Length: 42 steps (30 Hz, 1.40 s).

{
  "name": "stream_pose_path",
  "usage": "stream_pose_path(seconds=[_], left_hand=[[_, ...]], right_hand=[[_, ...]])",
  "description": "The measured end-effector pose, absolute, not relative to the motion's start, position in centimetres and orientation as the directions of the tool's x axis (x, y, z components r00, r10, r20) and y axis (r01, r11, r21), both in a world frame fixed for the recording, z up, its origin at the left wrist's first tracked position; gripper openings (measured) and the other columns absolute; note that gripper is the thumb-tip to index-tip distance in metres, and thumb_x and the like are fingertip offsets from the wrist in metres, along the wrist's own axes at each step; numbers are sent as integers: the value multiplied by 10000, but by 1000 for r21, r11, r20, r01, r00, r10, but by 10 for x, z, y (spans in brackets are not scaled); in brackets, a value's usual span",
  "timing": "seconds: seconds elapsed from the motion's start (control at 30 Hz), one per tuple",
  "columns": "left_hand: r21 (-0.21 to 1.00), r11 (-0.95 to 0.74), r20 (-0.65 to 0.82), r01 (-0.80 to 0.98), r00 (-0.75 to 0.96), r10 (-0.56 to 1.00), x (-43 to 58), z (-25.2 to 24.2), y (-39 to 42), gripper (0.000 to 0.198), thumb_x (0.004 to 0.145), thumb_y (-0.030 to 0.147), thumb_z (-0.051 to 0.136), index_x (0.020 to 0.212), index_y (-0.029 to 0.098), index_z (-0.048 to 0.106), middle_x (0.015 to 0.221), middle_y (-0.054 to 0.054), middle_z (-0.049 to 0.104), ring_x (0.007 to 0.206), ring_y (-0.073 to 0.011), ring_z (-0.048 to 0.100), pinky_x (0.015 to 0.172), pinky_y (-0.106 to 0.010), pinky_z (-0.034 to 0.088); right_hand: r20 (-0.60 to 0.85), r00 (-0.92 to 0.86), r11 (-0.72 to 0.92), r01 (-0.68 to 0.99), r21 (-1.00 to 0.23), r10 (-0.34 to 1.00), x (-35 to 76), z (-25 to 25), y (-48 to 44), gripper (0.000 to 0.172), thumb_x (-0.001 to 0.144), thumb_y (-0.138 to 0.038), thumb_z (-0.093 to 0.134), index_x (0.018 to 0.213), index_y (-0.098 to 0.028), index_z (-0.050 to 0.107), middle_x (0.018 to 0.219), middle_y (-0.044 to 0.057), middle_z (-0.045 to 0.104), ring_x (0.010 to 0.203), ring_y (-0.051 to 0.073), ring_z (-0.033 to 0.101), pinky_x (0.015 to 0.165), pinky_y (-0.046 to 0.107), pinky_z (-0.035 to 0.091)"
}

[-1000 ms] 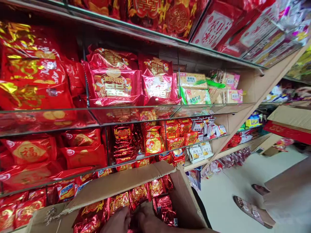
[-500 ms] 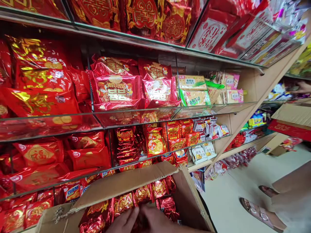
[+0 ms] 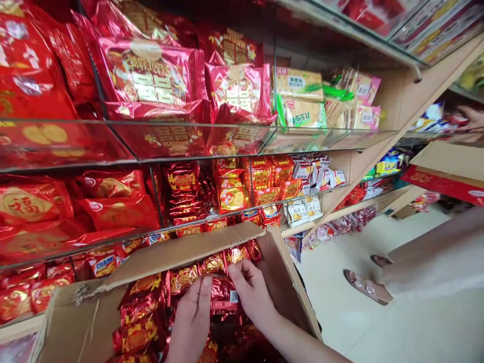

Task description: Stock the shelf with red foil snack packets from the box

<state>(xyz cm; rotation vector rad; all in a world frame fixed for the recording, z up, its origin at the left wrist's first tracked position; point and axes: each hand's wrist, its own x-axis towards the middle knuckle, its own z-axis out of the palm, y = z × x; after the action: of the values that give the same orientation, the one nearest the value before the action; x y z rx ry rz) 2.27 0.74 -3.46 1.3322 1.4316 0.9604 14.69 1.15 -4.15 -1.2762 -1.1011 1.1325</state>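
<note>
An open cardboard box point(image 3: 71, 317) stands at the bottom, holding several shiny red foil snack packets point(image 3: 138, 335) with gold print. My left hand point(image 3: 192, 312) and my right hand point(image 3: 253, 292) are both over its inside. Between them is a red foil snack packet point(image 3: 219, 290) showing a small white barcode label. The left hand's fingers are closed at the packet's left side. Thumb and fingers of my right hand pinch its right side. Parts of the packet and some fingertips are hidden behind the hands.
Glass-fronted shelves with red packets point(image 3: 147, 75) and green-trimmed cracker packs point(image 3: 298, 96) rise behind the box. To the right, another person's sandalled foot point(image 3: 366, 287) is on the floor; a hand point(image 3: 472, 118) reaches by another open carton point(image 3: 449, 161).
My hands have come up and further into view from the box's lower middle, with the packet's barcode side now showing between them. The camera view has tilted down toward the box.
</note>
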Motion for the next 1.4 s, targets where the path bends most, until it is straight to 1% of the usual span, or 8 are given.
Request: stream_pose_path(seconds=[0.1, 0.23, 0.43, 0.57, 0.77, 0.9, 1.23, 1.4], left_hand=[[960, 120, -117, 253, -30, 993, 23, -30, 5, 329, 774, 499, 443, 795, 218, 614, 670, 7, 591, 669, -180, 525, 696, -278, 410], [970, 226, -220, 85, -70, 973, 21, -29, 2, 368, 707, 559, 509, 754, 205, 599, 752, -4, 606, 821, -196, 527, 814, -273, 381], [992, 121, -115, 28, -166, 979, 31, -25, -4, 412, 723, 571, 482, 532, 210, 435, 502, 70, 355, 487, -102, 308, 480, -222, 313], [993, 69, -38, 95, -293, 955, 38, -15, -4, 361, 774, 495, 446, 539, 229, 387, 513, 73, 325, 484, -110, 307, 482, -231, 298], [893, -133, 279, 430, -296, 913, 27, -10, -2, 261, 806, 305, 385, 550, 261, 361, 453, 73, 310, 416, -130, 299, 462, -265, 252], [851, -162, 344, 500, -297, 891, 21, -1, -7, 256, 776, 236, 388, 528, 270, 333, 444, 73, 298, 413, -134, 286, 497, -279, 241], [943, -121, 202, 311, -244, 948, 20, -9, -2, 320, 823, 364, 389, 527, 246, 351, 496, 64, 296, 469, -122, 294, 465, -254, 260], [960, 244, -263, -137, -144, 954, 18, -12, 7, 338, 715, 500, 530, 535, 231, 429, 478, 64, 401, 435, -100, 355, 412, -227, 298]], right_hand=[[0, 211, -13, 63, -998, 977, 146, -37, 13, 372, 807, -483, 421, 595, -195, 317, 568, -56, 301, 547, 88, 282, 517, 216, 282], [146, 269, 85, 225, -971, 952, 148, -31, 11, 391, 827, -448, 402, 558, -204, 259, 520, -67, 256, 499, 80, 250, 473, 219, 235], [273, 321, 183, 284, -941, 907, 150, -24, 11, 388, 844, -386, 408, 547, -208, 233, 487, -73, 244, 455, 69, 247, 426, 209, 229], [407, 340, 283, 359, -890, 848, 147, -14, 11, 389, 848, -323, 430, 540, -210, 222, 466, -74, 248, 429, 62, 248, 403, 204, 234], [695, 211, 487, 576, -657, 687, 143, 0, 0, 343, 832, -222, 481, 523, -196, 334, 438, -57, 358, 401, 64, 340, 423, 213, 275], [581, 268, 459, 403, -792, 769, 137, -3, -6, 223, 843, -278, 461, 643, -196, 407, 521, -39, 435, 466, 81, 425, 461, 200, 340], [290, 350, 251, 153, -956, 891, 135, -4, 6, 373, 848, -377, 427, 567, -209, 247, 499, -67, 262, 464, 72, 250, 429, 206, 252], [240, 223, 256, -45, -966, 945, 136, 10, -3, 343, 862, -388, 397, 582, -193, 356, 511, -56, 328, 470, 76, 317, 438, 188, 313]])
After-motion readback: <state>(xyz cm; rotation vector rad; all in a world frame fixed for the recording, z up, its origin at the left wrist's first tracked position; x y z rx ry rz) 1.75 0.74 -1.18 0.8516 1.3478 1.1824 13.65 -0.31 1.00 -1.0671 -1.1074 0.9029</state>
